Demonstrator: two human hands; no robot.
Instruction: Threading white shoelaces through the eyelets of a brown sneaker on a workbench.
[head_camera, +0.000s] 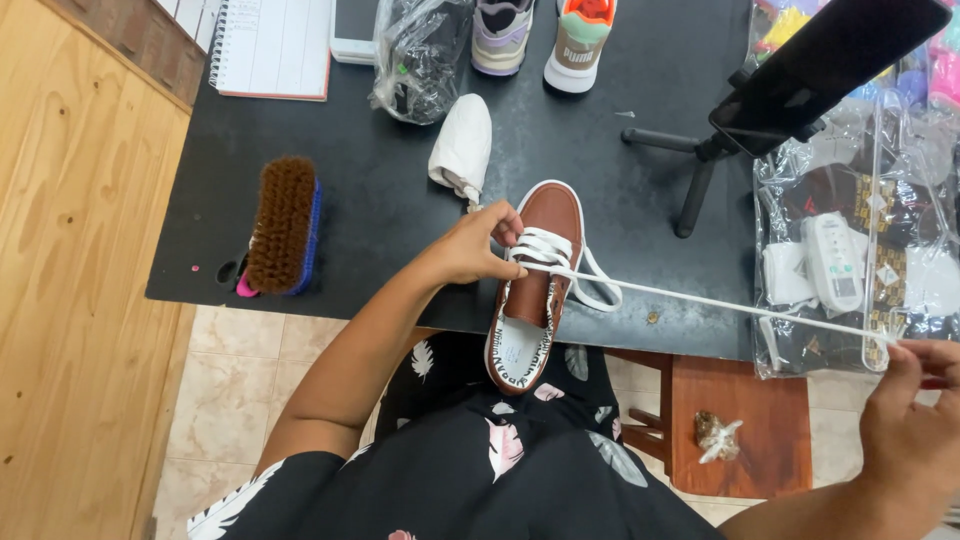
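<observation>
A brown sneaker (548, 215) with a white sole lies at the near edge of the black table (390, 190), heel hanging over my lap. My left hand (475, 245) rests on the sneaker's left side, fingers pinching the white lacing near the eyelets. A white shoelace (700, 300) runs taut from the eyelets to the right. My right hand (915, 420) grips the far end of that lace, low at the right edge. A loose loop of lace hangs off the shoe's right side.
A brown-bristled brush (282, 225) with a blue back lies at the table's left. A rolled white cloth (462, 145), a plastic bag (420, 55), two sneakers (540, 40), a notebook (272, 45), a phone on a small tripod (800, 75) and clear packaged items (850, 260) surround the shoe. A wooden stool (740, 430) stands below.
</observation>
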